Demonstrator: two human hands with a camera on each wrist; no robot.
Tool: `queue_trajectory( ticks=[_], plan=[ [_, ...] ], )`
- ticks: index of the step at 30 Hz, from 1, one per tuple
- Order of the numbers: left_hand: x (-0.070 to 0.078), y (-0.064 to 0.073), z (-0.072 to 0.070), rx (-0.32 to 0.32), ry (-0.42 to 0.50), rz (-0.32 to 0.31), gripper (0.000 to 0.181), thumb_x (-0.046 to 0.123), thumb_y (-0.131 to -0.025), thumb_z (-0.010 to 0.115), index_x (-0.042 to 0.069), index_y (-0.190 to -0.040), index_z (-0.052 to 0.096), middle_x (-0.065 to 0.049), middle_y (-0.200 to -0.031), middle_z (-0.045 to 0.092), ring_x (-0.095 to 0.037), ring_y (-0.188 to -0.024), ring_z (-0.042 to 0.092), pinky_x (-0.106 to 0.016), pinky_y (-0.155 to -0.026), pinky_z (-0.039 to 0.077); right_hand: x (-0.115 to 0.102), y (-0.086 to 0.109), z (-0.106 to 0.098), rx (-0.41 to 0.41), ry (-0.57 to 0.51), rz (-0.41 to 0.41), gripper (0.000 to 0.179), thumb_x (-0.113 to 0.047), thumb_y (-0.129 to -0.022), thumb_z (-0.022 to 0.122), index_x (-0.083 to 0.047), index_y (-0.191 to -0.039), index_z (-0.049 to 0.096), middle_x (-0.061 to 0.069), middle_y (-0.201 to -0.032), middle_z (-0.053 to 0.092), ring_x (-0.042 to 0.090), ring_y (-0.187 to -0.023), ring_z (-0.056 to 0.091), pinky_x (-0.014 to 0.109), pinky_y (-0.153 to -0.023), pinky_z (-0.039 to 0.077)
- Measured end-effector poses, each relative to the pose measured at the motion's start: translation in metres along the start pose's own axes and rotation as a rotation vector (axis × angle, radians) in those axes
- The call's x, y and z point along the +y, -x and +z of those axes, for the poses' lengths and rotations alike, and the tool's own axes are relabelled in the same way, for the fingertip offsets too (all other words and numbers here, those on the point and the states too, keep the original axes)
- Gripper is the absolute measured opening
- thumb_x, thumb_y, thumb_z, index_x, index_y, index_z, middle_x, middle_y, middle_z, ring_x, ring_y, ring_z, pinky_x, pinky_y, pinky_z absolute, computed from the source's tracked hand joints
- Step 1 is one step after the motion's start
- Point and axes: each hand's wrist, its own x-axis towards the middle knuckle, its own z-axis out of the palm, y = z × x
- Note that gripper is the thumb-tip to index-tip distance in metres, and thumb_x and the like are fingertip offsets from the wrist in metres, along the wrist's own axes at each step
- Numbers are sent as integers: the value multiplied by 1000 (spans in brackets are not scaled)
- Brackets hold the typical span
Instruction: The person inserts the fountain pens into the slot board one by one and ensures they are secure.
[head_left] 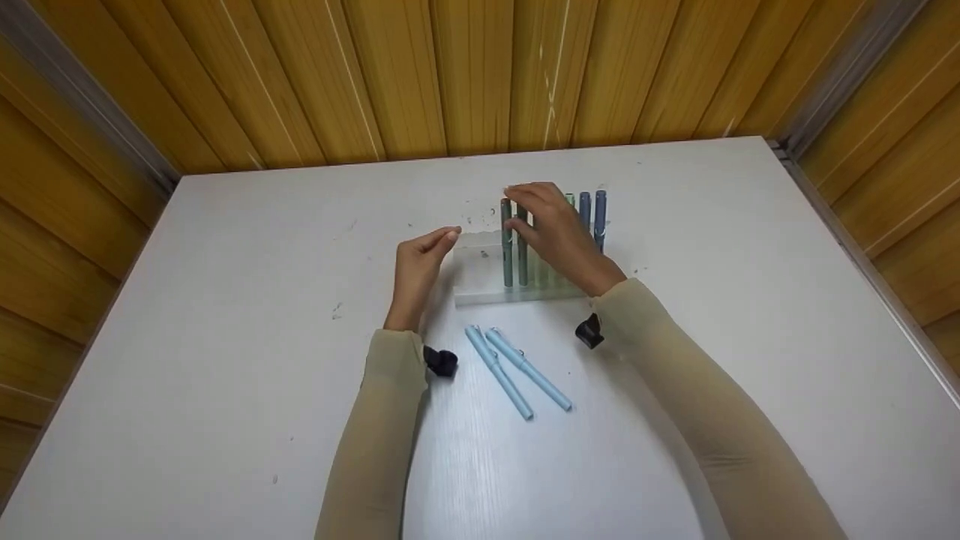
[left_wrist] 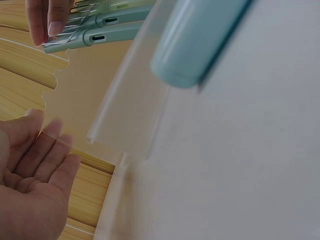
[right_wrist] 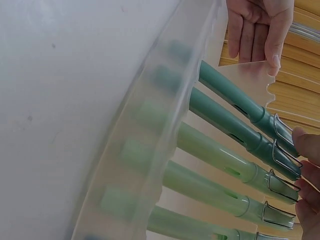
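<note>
A clear pen stand (head_left: 480,298) holds several upright pens in a row. My left hand (head_left: 421,266) pinches the stand's left edge between thumb and fingers; the translucent back panel (left_wrist: 80,100) shows there with its notched top edge. At the stand's left end of the row is a dark green pen (head_left: 507,255). My right hand (head_left: 559,232) has its fingertips on that pen's cap end, beside a second dark green pen (right_wrist: 225,127). Light green pens (right_wrist: 215,150) follow, partly hidden behind the right hand in the head view, then blue pens (head_left: 601,214).
Two light blue pens (head_left: 499,371) (head_left: 532,371) lie slantwise on the white table (head_left: 225,360) in front of the stand, between the forearms. Black wrist cameras (head_left: 441,362) (head_left: 589,331) sit at both cuffs. A wood-patterned wall (head_left: 465,75) rises behind the table.
</note>
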Motion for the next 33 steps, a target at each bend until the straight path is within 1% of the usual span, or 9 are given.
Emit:
queue_trajectory(
  ticks=[5,6,10,12,13,16,22,27,33],
  plan=[
    [0,0,-1,-6,22,10,30,28,-91,67,7,-112,72,-7,-118,70,-19,-120,60,-35,-107,43,-2,4,-3,35,-13,-32,40,-14,-91,66,-7,-129,59,9,-129,60,23,-121,52,33,-103,46],
    [4,3,-2,-10,23,3,29,27,-91,66,6,-112,72,-8,-118,69,-19,-121,59,-35,-107,43,-2,5,-4,38,-22,-39,40,-14,-91,67,-6,-129,60,10,-128,61,23,-121,53,34,-103,47],
    [4,2,-1,-8,31,0,29,26,-91,66,6,-112,72,-8,-118,69,-19,-121,60,-35,-107,43,-4,9,-7,22,-69,-43,39,-14,-90,68,-6,-127,61,11,-125,62,24,-118,55,35,-101,48],
    [4,2,-1,-5,25,-4,29,26,-92,66,6,-112,72,-8,-118,69,-19,-120,60,-35,-107,43,-4,12,-8,-3,-86,-37,39,-13,-89,69,-5,-126,61,12,-124,63,25,-119,56,36,-102,48],
    [0,-1,0,-3,27,0,29,28,-91,67,7,-111,72,-7,-118,70,-18,-120,60,-34,-106,44,-5,13,-9,-19,-101,-29,38,-13,-89,69,-5,-126,62,12,-124,63,26,-119,56,37,-101,48],
    [0,-1,0,-8,28,-12,30,29,-90,67,8,-111,73,-6,-118,69,-18,-121,59,-34,-106,43,-6,18,-10,-63,-144,-10,38,-12,-88,69,-4,-124,62,13,-123,63,26,-116,58,38,-99,50],
    [-1,-2,0,-3,17,-29,28,29,-91,67,9,-110,73,-5,-119,69,-17,-121,59,-34,-106,44,-7,27,-11,-142,-236,41,37,-12,-87,71,-5,-122,64,12,-114,67,24,-100,64,40,-89,54],
    [-1,-2,1,5,-12,-33,27,27,-92,66,10,-110,73,-4,-119,70,-17,-121,59,-34,-105,44,-9,38,-10,-220,-294,74,37,-13,-86,73,-8,-121,66,12,-112,68,21,-96,66,37,-88,56],
    [-1,-3,2,14,-12,-16,27,26,-92,66,9,-110,73,-5,-117,70,-18,-120,60,-34,-105,45,-10,51,-7,-310,-349,105,36,-14,-85,73,-8,-120,67,9,-106,70,19,-92,67,31,-83,57]
  ],
)
